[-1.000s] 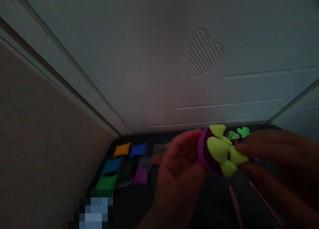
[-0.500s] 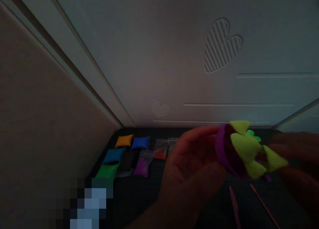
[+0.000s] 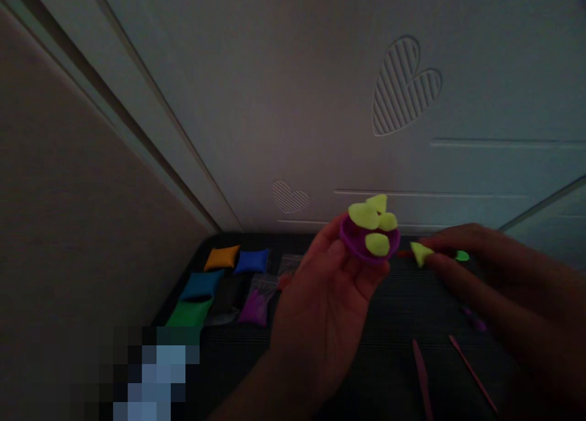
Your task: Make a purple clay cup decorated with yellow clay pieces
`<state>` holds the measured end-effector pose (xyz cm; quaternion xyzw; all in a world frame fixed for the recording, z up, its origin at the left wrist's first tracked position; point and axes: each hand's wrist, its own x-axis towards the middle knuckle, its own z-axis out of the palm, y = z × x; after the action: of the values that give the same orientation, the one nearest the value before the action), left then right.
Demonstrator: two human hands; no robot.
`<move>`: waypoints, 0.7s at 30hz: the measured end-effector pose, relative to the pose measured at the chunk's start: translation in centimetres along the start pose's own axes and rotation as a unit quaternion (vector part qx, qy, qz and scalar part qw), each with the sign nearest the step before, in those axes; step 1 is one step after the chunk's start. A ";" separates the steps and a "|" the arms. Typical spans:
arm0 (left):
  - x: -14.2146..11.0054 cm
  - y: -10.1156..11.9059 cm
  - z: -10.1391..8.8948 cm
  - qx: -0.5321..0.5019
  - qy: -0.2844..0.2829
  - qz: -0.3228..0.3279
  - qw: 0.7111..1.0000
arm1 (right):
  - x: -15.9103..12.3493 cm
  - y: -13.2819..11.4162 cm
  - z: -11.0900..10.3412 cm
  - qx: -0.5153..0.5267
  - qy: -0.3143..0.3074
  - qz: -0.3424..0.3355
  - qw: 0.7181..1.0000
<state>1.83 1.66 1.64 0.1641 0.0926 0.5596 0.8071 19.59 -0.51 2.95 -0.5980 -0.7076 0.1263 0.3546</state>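
My left hand (image 3: 327,293) holds up a small purple clay bowl (image 3: 345,241), its fingers and thumb closed around the side. Several yellow-green clay petals (image 3: 364,215) stand inside the bowl, grouped in a ring with a gap at the right. To the right of the bowl, my right hand (image 3: 485,274) pinches a loose yellow-green clay petal (image 3: 420,253) between thumb and fingertips, apart from the others. Below the hands, a pink modelling knife (image 3: 422,375) and a thin pink modelling stick (image 3: 473,375) lie on the dark table.
At the table's left lie packets of clay: an orange packet (image 3: 222,258), a blue packet (image 3: 252,261), a green packet (image 3: 189,314) and a purple bag (image 3: 255,305). Bright green clay (image 3: 462,255) and a purple piece (image 3: 475,319) lie partly behind my right hand. A white panel (image 3: 274,104) rises behind the table.
The petal in my right hand has come away from the bowl's cluster. My left hand has moved the bowl left and turned its opening upward.
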 end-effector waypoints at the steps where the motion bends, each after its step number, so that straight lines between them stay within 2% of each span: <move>1: 0.2 0.1 -0.2 -0.008 0.016 -0.007 1.000 | 0.7 0.7 0.8 0.003 -0.071 0.009 0.997; 2: 0.4 0.3 -0.3 -0.014 0.031 -0.010 0.999 | 1.4 1.4 1.7 0.008 -0.138 0.009 0.990; 4: 0.6 0.5 -0.6 -0.021 0.054 -0.011 0.998 | 2.6 3.3 3.5 0.012 -0.285 0.029 0.958; 5: 0.7 0.6 -0.7 -0.024 0.059 -0.010 0.998 | 3.1 4.2 4.4 0.014 -0.337 0.043 0.940; 7: 0.9 0.8 -0.8 -0.025 0.063 -0.007 0.998 | 3.7 6.2 5.9 0.012 -0.394 0.070 0.916; 11: 1.0 1.1 -0.9 -0.007 0.070 0.001 0.998 | 4.1 9.1 7.9 0.010 -0.423 0.086 0.902; 14: 1.0 1.1 -1.0 0.008 0.063 -0.006 0.998 | 4.0 10.1 8.7 0.001 -0.432 0.095 0.897; 18: 0.9 0.7 -1.1 0.029 0.054 -0.025 0.998 | 4.2 10.0 9.0 -0.015 -0.418 0.097 0.903; 21: 0.6 0.2 -1.0 0.068 0.058 -0.018 0.996 | 4.3 8.7 7.7 -0.039 -0.370 0.091 0.924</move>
<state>1.53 2.50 0.79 0.1841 0.1797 0.5462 0.7971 20.96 7.64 -6.30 -0.5839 -0.7351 0.3431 0.0310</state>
